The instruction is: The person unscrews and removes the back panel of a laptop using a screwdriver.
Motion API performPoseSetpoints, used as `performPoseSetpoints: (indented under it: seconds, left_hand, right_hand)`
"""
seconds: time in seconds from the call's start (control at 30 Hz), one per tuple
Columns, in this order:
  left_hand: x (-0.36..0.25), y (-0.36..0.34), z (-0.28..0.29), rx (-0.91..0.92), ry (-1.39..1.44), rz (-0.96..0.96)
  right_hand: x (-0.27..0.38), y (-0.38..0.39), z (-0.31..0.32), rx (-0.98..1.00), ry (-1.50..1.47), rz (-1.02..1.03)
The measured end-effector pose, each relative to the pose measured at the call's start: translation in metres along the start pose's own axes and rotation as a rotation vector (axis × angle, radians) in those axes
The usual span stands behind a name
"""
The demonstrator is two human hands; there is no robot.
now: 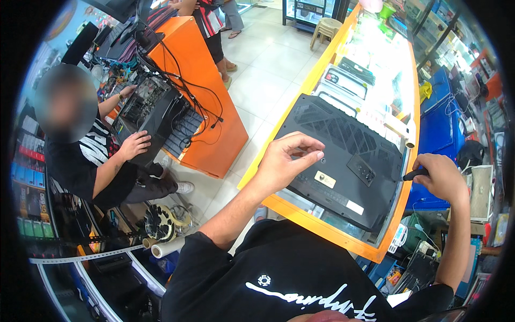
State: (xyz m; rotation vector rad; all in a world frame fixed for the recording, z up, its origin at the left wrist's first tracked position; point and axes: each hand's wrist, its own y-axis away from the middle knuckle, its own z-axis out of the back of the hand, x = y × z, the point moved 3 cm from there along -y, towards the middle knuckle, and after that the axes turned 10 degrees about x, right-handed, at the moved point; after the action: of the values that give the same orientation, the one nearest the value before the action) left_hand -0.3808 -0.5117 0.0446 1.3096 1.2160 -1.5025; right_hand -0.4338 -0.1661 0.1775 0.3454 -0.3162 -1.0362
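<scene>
A black laptop lies bottom-up on the glass-topped counter with an orange edge. A small dark plate with several tiny dots rests on it, beside a gold-coloured label. My left hand is over the laptop's left part, thumb and forefinger nearly together; whatever they hold is too small to make out. My right hand grips a black screwdriver-like tool by the laptop's right edge, its tip pointing left.
At left a co-worker's hand is on an opened computer case beside an orange cabinet with cables. Phone boxes lie beyond the laptop. Blue cases and clutter are at right, rolls at lower left, stools farther back.
</scene>
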Motion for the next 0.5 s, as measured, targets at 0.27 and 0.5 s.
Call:
performPoseSetpoints:
  seconds: [0.27,0.5]
  left_hand:
    - [0.007,0.006,-0.008,0.063,0.089,0.069]
    - [0.01,0.015,-0.027,0.15,0.559,0.074]
  right_hand:
    - [0.023,0.002,0.007,-0.102,0.053,0.046]
    - [0.091,0.007,0.003,-0.414,-0.374,0.44]
